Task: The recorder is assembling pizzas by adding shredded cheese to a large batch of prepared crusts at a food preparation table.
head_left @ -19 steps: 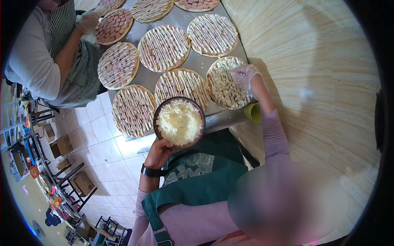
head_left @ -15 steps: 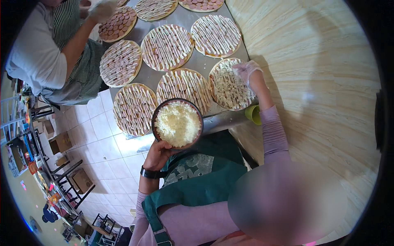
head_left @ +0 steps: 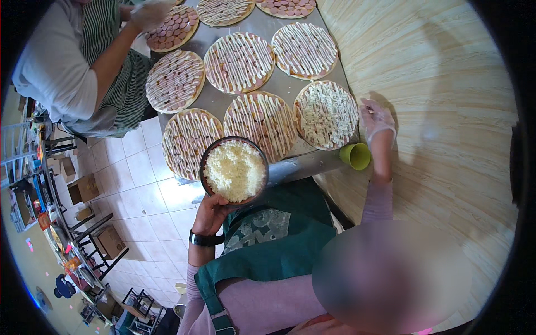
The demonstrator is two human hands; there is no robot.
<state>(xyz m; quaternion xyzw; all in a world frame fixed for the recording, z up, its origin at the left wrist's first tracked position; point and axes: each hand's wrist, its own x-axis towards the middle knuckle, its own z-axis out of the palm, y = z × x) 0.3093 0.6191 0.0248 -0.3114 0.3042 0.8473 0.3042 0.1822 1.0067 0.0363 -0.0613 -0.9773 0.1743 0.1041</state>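
Observation:
My left hand (head_left: 211, 214) grips the near rim of a dark round bowl (head_left: 267, 174), thumb over the edge. Crumbly grated white cheese (head_left: 234, 170) fills the bowl, which I hold over the table's front edge. My right hand (head_left: 378, 121), in a clear plastic glove, is just right of the nearest right-hand pizza (head_left: 326, 116), apart from it. Its fingers look loosely spread, with nothing visible in them. Cheese is scattered thickly over that pizza. Left of it lies a pizza (head_left: 260, 125) striped with white sauce, partly hidden by the bowl.
More sauced pizzas (head_left: 239, 62) cover the metal table (head_left: 312, 163). A green cup (head_left: 355, 156) is at its front right corner, beside the wood-patterned wall (head_left: 435, 111). At the far left a co-worker in a striped apron (head_left: 125, 92) holds a gloved hand (head_left: 151, 15) over a sausage-topped pizza (head_left: 173, 30).
My right hand has moved off the cheese-strewn pizza, to the right and slightly nearer. The bowl in my left hand has shifted slightly left. The co-worker's gloved hand has moved a little.

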